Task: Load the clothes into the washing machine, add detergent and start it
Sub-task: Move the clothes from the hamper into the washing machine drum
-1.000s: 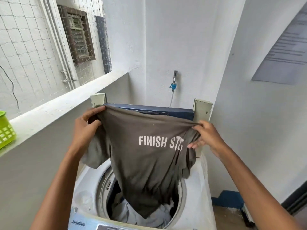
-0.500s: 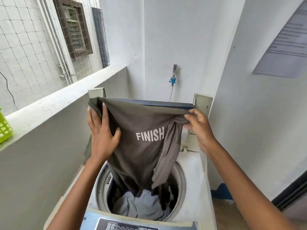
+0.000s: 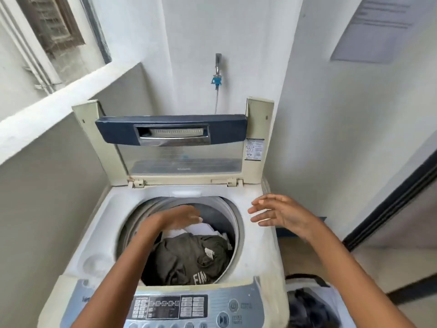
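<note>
Fingers (image 3: pixel 259 211) on left hand (image 3: pixel 175 220) and right hand (image 3: pixel 283 215) are loose, holding nothing, while grey shirt (image 3: pixel 186 259) showing "FIN" sits in the washing machine (image 3: pixel 256 254).

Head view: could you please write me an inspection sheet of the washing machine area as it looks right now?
Surface: washing machine top deck, white; lid raised upright at the back.
Job's things: grey T-shirt lies crumpled in the drum next to a white garment; control panel has no hand on it; no detergent seen.
Clutter: container of dark clothes at the machine's right side.
Hands: left hand reaches into the drum above the clothes, fingers loosely extended; right hand open, fingers spread, above the deck, holding nothing.
Cables: thin hose hangs from the wall tap behind the lid.
Surroundings: white walls, ledge on the left, paper sheet on the right wall.
</note>
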`<state>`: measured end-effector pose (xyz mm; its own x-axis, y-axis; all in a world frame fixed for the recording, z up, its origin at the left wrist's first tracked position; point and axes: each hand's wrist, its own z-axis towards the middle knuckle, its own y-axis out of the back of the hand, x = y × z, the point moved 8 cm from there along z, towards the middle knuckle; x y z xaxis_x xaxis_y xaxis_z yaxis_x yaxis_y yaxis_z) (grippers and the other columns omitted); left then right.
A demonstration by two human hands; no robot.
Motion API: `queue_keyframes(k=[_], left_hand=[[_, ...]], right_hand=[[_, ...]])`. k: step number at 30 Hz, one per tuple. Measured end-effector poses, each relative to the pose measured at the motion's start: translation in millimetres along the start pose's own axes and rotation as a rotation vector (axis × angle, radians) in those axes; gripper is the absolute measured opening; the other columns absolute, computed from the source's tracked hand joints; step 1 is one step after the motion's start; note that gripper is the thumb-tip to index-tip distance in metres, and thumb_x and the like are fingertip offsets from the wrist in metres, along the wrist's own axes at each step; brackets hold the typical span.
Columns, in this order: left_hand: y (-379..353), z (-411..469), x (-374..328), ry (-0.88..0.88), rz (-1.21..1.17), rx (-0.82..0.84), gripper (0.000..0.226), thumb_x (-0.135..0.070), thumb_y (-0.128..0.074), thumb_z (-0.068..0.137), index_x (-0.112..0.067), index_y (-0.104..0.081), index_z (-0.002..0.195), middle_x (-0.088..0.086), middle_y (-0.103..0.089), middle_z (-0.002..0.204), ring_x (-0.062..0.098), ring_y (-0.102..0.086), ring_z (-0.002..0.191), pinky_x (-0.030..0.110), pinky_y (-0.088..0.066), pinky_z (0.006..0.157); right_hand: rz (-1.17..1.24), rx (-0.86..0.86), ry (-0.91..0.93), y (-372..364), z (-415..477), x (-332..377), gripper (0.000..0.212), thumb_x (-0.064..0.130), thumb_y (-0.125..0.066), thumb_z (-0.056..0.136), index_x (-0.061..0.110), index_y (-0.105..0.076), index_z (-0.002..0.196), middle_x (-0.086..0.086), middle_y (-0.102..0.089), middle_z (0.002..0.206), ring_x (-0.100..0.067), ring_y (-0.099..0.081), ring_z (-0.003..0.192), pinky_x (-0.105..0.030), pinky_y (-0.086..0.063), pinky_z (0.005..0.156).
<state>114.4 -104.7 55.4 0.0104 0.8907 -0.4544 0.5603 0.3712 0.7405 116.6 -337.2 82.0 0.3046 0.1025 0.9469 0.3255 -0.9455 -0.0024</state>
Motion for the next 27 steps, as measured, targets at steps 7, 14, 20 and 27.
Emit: queue_keyframes(k=[7,14,20,27], left_hand=[[-44.7,25.0,-158.8,-0.431,-0.171,-0.031,0.031,-0.018,-0.048,0.096,-0.01,-0.057,0.125,0.006,-0.058,0.13,0.02,-0.055,0.119,0.025,-0.04,0.101],[-223.4,85.9,-299.5,-0.486,-0.036,0.356,0.026,-0.012,-0.046,0.095,-0.005,-0.062,0.114,0.011,-0.059,0.126,0.021,-0.053,0.115,0.028,-0.037,0.1],[-384.9,164.7,-273.3,-0.159,0.031,0.403,0.029,-0.012,-0.039,0.096,-0.005,-0.061,0.112,0.01,-0.059,0.107,0.019,-0.053,0.095,0.032,-0.042,0.084],[-541.7,226.4,-204.4,0.07,0.013,0.58,0.014,-0.008,-0.039,0.095,-0.011,-0.046,0.083,0.02,-0.055,0.095,0.018,-0.045,0.084,0.028,-0.04,0.078]], right_hand=[[0.373,-0.443,-0.138,121.0,-63.8,-102.8,0.017,0.009,-0.047,0.093,0.006,-0.062,0.086,-0.007,-0.073,0.066,-0.017,-0.07,0.059,-0.023,-0.055,0.053],[0.584,-0.888,-0.343,225.2,-185.3,-258.8,0.017,0.008,-0.047,0.091,0.007,-0.059,0.079,-0.003,-0.068,0.053,-0.013,-0.065,0.047,-0.022,-0.052,0.053],[0.599,-0.918,-0.63,237.6,-196.7,-392.1,0.016,0.006,-0.049,0.09,0.006,-0.056,0.075,-0.013,-0.064,0.062,-0.023,-0.061,0.055,-0.025,-0.044,0.057],[0.23,-0.766,-0.863,268.0,-150.2,-549.1,0.025,0.013,-0.049,0.084,0.019,-0.047,0.06,-0.009,-0.05,0.065,-0.03,-0.052,0.067,-0.04,-0.045,0.066]])
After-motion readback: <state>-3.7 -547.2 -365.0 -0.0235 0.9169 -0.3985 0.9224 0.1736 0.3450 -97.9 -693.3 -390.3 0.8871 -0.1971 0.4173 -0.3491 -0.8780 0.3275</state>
